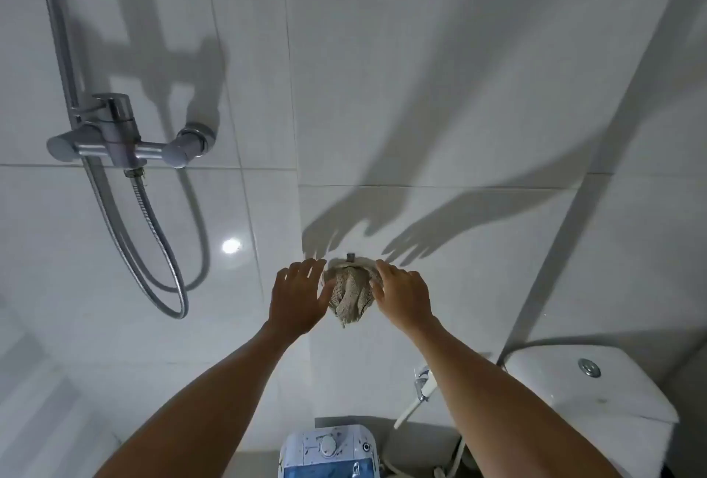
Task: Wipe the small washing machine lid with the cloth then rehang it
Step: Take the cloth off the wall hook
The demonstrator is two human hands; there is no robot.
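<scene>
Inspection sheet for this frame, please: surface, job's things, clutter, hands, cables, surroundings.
Surface: white tiled wall, glossy.
Job's things: cloth bunched on the wall hook; small washing machine below at the frame's bottom edge.
Clutter: nothing seen.
Hands: left hand and right hand flank the cloth, fingers spread.
Cables: shower hose loops down the wall.
Surroundings: shower mixer at left, toilet cistern at right.

left arm: bare from elbow to wrist, no sleeve in view
right arm: bare likewise, no sleeve in view
left hand (296,296): bare, five fingers showing, seen from the back
right hand (401,294): bare, seen from the back
wrists: bare
fingers: bare
</scene>
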